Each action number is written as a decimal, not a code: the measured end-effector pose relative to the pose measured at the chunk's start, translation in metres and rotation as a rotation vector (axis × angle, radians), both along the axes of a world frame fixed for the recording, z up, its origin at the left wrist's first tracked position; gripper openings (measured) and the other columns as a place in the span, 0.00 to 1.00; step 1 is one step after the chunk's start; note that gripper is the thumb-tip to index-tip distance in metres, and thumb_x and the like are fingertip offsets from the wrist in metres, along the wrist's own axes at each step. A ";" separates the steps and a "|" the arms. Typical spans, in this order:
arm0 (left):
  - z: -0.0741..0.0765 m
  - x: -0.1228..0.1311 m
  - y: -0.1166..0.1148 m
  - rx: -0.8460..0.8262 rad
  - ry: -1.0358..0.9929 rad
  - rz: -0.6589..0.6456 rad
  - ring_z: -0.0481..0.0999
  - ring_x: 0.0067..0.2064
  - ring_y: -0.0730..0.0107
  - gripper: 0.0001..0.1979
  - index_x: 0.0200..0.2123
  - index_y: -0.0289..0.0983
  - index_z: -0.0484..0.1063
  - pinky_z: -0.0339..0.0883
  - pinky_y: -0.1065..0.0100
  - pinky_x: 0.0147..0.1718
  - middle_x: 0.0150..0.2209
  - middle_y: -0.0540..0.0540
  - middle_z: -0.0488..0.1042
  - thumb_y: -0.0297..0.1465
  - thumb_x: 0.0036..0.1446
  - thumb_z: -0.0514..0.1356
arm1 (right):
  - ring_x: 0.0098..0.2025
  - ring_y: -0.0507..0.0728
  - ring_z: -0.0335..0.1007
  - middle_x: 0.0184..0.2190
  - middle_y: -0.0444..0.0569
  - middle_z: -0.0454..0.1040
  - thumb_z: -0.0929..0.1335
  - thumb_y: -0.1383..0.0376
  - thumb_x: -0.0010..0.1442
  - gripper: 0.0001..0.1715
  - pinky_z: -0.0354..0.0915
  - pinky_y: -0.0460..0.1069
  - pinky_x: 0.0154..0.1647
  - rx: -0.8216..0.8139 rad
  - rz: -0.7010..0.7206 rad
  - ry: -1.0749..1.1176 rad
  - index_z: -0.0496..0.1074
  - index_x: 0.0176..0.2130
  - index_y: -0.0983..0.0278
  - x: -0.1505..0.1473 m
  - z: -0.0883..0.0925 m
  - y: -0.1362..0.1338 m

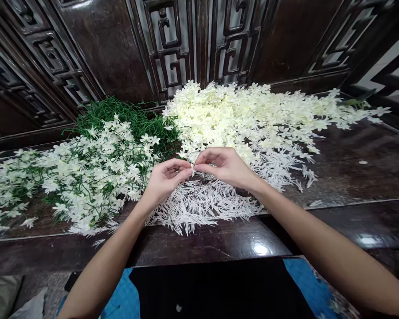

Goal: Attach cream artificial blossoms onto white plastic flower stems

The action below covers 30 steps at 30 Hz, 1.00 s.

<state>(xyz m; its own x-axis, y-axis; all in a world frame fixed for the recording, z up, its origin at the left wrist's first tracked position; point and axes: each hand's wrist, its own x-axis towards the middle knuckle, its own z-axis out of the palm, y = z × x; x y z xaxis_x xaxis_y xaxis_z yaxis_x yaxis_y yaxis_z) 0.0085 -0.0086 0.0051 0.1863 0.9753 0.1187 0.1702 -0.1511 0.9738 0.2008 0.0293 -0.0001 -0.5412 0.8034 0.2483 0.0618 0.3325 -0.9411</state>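
Note:
My left hand [166, 176] and my right hand [223, 165] meet fingertip to fingertip over the middle of a dark wooden table [352, 168]. Both are pinched on one small white plastic flower piece [193, 169] between them. Right under the hands lies a fan of thin white plastic stamen sprigs [199, 204]. Behind them spreads a big heap of loose cream-white petals [252, 115]. To the left lies a pile of green stems with white flowers on them [86, 173], and bare green stems [126, 115] sit behind it.
A carved dark wooden screen [173, 44] rises just behind the table. Glossy dark wood runs along the table's front edge [219, 241]. My lap, in black and blue cloth [219, 288], is below. Stray petals dot the right side [363, 162].

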 end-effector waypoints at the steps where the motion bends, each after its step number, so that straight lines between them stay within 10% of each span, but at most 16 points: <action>1: 0.000 -0.001 0.000 -0.001 -0.007 0.001 0.75 0.30 0.73 0.05 0.32 0.38 0.77 0.73 0.70 0.32 0.31 0.47 0.77 0.29 0.49 0.67 | 0.35 0.54 0.73 0.33 0.47 0.75 0.71 0.64 0.55 0.06 0.71 0.55 0.41 -0.002 -0.020 0.015 0.74 0.35 0.64 -0.001 -0.002 0.000; 9: -0.003 -0.005 0.003 -0.024 -0.051 -0.021 0.74 0.28 0.75 0.03 0.30 0.38 0.77 0.72 0.70 0.31 0.28 0.49 0.76 0.30 0.51 0.66 | 0.34 0.55 0.72 0.33 0.49 0.75 0.71 0.62 0.55 0.08 0.70 0.56 0.39 0.014 -0.064 0.000 0.73 0.34 0.64 -0.004 -0.002 -0.003; 19: -0.009 -0.009 0.007 0.029 -0.059 0.084 0.76 0.39 0.70 0.09 0.36 0.39 0.79 0.73 0.66 0.42 0.37 0.46 0.79 0.29 0.48 0.68 | 0.44 0.60 0.68 0.41 0.56 0.73 0.65 0.61 0.61 0.15 0.67 0.61 0.46 0.260 0.150 -0.623 0.73 0.44 0.68 -0.005 -0.009 -0.006; 30: -0.006 -0.008 0.006 0.107 0.134 0.099 0.78 0.34 0.68 0.06 0.33 0.37 0.78 0.75 0.65 0.36 0.33 0.45 0.80 0.29 0.49 0.66 | 0.43 0.60 0.68 0.40 0.54 0.74 0.65 0.58 0.61 0.17 0.63 0.61 0.48 0.312 0.211 -0.603 0.74 0.43 0.67 -0.005 -0.003 -0.009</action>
<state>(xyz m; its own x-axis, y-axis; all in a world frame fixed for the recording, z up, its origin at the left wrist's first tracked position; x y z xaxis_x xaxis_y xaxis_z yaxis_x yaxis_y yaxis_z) 0.0008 -0.0022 -0.0009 0.1110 0.9729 0.2029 0.3165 -0.2282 0.9208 0.1954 0.0200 -0.0027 -0.7928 0.6067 0.0580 0.4467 0.6431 -0.6220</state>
